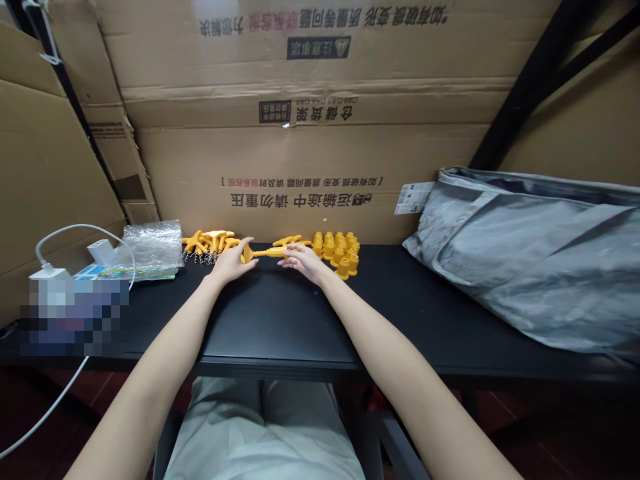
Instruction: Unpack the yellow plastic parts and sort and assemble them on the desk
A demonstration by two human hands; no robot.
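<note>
My left hand (234, 261) is closed round the wide end of a yellow plastic piece with a ridged rod (261, 253), held level above the table. My right hand (304, 262) pinches the other, thicker end of this piece. Close behind my right hand lie several yellow branched plastic parts (290, 240). To the right of it stand several yellow stepped cup-like parts (339, 250) in a cluster. Left of my left hand is a pile of yellow branched parts (213, 240) with curly metal ends pointing toward me. My fingers partly cover the held piece.
A cardboard sheet (300, 153) with printing rises behind the black table (280, 320). A large grey bag (525, 260) lies on the right. Clear plastic packaging (153, 247), a white charger (50, 283) with its cable and a blurred-out object are on the left.
</note>
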